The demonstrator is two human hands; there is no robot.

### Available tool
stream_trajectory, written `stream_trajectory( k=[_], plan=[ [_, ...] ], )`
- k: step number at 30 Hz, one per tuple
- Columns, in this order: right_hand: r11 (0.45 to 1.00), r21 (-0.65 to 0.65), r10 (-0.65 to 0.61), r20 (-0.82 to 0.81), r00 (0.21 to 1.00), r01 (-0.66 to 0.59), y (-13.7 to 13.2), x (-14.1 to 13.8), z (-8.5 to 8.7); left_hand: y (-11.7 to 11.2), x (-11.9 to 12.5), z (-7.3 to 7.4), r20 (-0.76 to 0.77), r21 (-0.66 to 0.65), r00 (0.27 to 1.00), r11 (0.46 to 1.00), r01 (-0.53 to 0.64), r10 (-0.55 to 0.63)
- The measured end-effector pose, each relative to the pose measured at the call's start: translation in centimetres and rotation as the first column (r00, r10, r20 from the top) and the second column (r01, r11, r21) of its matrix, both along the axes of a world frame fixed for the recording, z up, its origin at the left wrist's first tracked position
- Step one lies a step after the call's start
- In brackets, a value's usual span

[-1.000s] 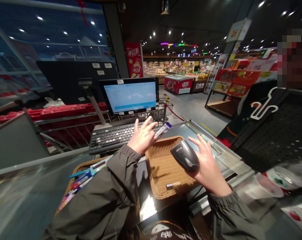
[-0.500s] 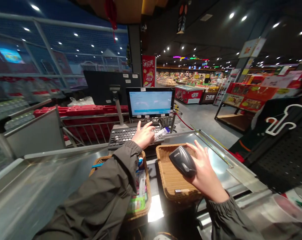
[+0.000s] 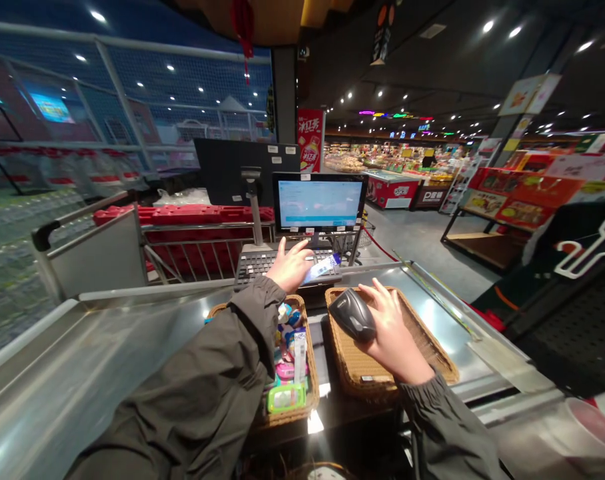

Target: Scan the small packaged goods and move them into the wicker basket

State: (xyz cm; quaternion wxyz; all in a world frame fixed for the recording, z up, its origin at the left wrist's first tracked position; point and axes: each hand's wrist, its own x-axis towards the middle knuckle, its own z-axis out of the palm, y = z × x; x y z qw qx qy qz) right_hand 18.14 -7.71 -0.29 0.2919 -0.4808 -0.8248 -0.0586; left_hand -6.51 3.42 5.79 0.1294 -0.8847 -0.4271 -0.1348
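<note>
My left hand (image 3: pixel 289 267) reaches out over the black keyboard (image 3: pixel 262 263) and pinches a small blue and white packet (image 3: pixel 322 269) between its fingers, the other fingers spread. My right hand (image 3: pixel 389 330) is wrapped round a black barcode scanner (image 3: pixel 352 313), held above a shallow wicker tray (image 3: pixel 427 347) that holds one small flat item (image 3: pixel 372 379). A lit till screen (image 3: pixel 318 202) stands behind the keyboard.
A second wicker basket (image 3: pixel 309 393) under my left sleeve holds several small colourful packets. The steel counter (image 3: pixel 107 360) runs off to the left. Red trolleys (image 3: pixel 182 220) and a rail stand behind it. A black rack (image 3: pixel 572 300) rises on the right.
The view has swung left and back. My left hand has stayed at the keyboard with the packet. My right hand with the scanner has drifted left over the wicker tray.
</note>
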Motion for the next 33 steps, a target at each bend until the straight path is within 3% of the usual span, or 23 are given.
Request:
stream_trajectory(
  k=[12,19,27,33],
  plan=[
    [1.0,-0.001,0.006,0.018,1.0,-0.006,0.0,-1.3,-0.1,-0.1,-2.4,-0.9,0.026,0.021,1.0,1.0,-0.017,0.016],
    [0.999,-0.016,0.039,0.031,0.999,-0.039,0.1,-2.5,-0.2,-0.9,-5.2,-2.1,0.01,0.005,0.999,0.999,-0.035,0.035],
    [0.995,-0.067,0.077,0.02,0.997,-0.075,-0.4,-3.5,-0.8,-4.3,-11.6,-6.9,-0.043,-0.198,0.997,0.977,-0.076,0.068],
    [0.987,-0.094,0.136,0.038,0.99,-0.132,-0.4,-5.4,-1.2,-7.0,-13.2,-10.0,-0.08,-0.32,0.995,0.943,-0.086,0.064]
  ],
)
